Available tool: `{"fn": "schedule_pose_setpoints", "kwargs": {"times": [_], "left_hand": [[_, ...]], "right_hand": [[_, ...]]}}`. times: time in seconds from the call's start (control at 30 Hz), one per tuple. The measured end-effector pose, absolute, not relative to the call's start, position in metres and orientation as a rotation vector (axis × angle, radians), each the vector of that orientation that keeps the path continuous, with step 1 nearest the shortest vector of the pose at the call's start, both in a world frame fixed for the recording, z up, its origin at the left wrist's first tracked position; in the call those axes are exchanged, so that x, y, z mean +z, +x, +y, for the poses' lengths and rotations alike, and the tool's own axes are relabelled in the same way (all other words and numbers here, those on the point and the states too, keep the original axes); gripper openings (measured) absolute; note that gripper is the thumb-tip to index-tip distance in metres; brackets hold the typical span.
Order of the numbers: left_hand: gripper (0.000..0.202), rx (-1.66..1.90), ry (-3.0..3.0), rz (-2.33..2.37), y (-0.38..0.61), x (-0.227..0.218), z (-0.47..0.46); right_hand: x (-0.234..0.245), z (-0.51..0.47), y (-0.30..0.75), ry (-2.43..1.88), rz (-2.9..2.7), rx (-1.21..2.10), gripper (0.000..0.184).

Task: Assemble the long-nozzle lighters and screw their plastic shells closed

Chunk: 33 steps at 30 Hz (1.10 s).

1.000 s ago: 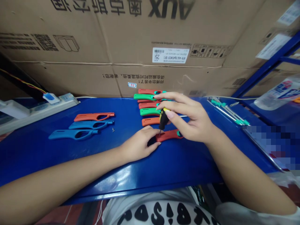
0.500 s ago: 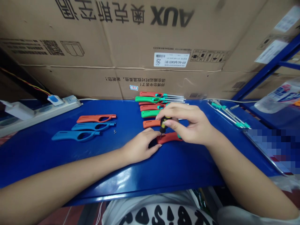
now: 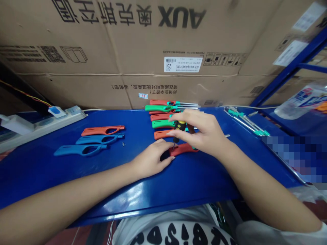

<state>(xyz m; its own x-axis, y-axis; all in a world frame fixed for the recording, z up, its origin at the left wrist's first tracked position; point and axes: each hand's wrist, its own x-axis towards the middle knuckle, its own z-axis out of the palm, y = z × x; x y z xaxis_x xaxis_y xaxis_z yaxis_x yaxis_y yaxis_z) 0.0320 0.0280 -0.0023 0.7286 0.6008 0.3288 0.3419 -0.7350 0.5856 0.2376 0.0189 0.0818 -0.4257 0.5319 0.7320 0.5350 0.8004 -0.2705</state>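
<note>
My right hand [image 3: 201,134] is closed around a small black and yellow screwdriver [image 3: 178,130], held upright with its tip on a red lighter [image 3: 183,148] lying on the blue table [image 3: 184,183]. My left hand [image 3: 153,158] presses down on the left end of that red lighter, fingers curled over it. Behind my hands lies a row of several red and green lighters [image 3: 163,110] with metal nozzles pointing right.
Three loose lighter shells, one red [image 3: 102,130] and two blue [image 3: 99,139], lie at the left with a small screw [image 3: 123,144] beside them. A white power strip [image 3: 38,122] sits far left. Metal rods with green ends [image 3: 246,122] lie at the right. Cardboard boxes [image 3: 143,47] form the back wall.
My right fingers have shifted around the screwdriver handle, which has turned slightly. My left hand and the red lighter stay in place.
</note>
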Motion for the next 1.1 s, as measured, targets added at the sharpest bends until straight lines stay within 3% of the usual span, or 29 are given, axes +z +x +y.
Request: {"fn": "schedule_pose_setpoints", "kwargs": {"times": [0.13,0.3,0.4,0.53,0.7,0.8,0.93,1.1], "left_hand": [[0.03,0.692,2.442,0.721,0.032,-0.002,0.028],[0.024,0.698,2.431,0.698,0.032,-0.002,0.029],[0.023,0.713,2.424,0.691,0.033,-0.002,0.028],[0.028,0.702,2.431,0.709,0.033,-0.001,0.028],[0.024,0.672,2.433,0.714,0.033,-0.002,0.029],[0.03,0.683,2.436,0.714,0.034,-0.001,0.028],[0.03,0.679,2.442,0.706,0.033,-0.002,0.029],[0.031,0.691,2.427,0.691,0.033,-0.006,0.03]], "right_hand": [[0.084,0.016,0.237,-0.728,-2.175,0.151,0.032],[0.082,0.014,0.231,-0.692,-2.128,-0.002,0.015],[0.081,0.014,0.23,-0.721,-2.154,-0.051,0.021],[0.082,0.015,0.233,-0.656,-2.18,0.136,0.033],[0.08,0.019,0.231,-0.67,-2.126,0.011,0.014],[0.081,0.019,0.233,-0.742,-2.143,-0.086,0.021],[0.082,0.018,0.238,-0.7,-2.216,0.092,0.034],[0.082,0.02,0.24,-0.681,-2.163,0.048,0.024]]}}
